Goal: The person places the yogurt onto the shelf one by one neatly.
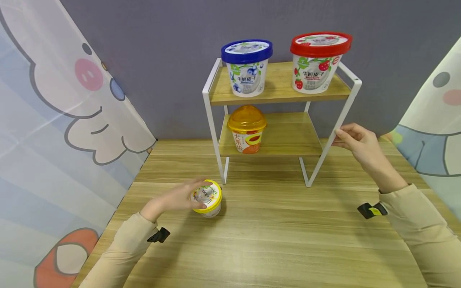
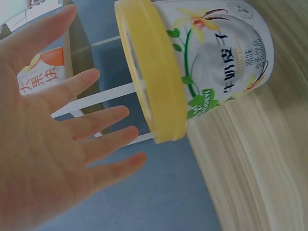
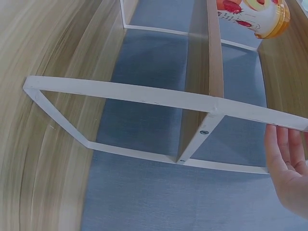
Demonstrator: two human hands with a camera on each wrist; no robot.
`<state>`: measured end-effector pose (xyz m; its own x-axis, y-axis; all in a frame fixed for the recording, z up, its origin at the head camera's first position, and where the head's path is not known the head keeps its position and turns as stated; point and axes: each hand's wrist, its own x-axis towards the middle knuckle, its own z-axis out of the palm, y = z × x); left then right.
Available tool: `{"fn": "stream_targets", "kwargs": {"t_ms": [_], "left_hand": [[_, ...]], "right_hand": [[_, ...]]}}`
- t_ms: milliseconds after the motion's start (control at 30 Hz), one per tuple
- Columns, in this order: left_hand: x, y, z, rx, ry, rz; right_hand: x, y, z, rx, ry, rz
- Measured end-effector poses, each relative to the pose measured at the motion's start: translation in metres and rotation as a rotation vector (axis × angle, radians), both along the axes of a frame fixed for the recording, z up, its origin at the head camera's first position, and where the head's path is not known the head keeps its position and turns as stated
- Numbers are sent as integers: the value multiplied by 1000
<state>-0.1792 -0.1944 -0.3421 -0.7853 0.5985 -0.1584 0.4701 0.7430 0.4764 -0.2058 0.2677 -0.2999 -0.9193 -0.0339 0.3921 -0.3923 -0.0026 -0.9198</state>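
Observation:
A small tub with a yellow lid [image 1: 208,196] stands on the table left of the shelf, white with a vanilla flower print [image 2: 219,53]. My left hand [image 1: 183,195] is over its lid, blurred in the head view; the left wrist view shows its fingers [image 2: 103,120] spread and apart from the lid. At the right side of a two-tier shelf [image 1: 270,154], my right hand [image 1: 360,142] pinches the white metal post. The right wrist view shows fingers [image 3: 284,149] against that post, with the thumb partly out of frame.
On the top tier stand a blue-lidded blueberry tub [image 1: 247,70] and a red-lidded strawberry tub [image 1: 317,66]. A cup with an orange domed lid [image 1: 247,126] sits on the lower tier at left. Cartoon-print curtains [image 1: 47,180] flank the wooden table [image 1: 259,240].

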Motion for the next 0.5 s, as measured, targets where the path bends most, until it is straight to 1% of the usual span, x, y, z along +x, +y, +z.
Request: {"fn": "stream_targets", "kwargs": {"t_ms": [67, 233, 300, 500], "left_hand": [[-1, 0, -3, 8, -18, 6], [-2, 0, -11, 26, -27, 14], [-1, 1, -14, 15, -9, 13], [0, 5, -19, -60, 60, 20]], "right_hand": [[0, 0, 0, -5, -1, 4], [1, 0, 0, -4, -9, 8], [1, 0, 0, 2, -13, 3], [1, 1, 0, 22, -5, -7]]}}
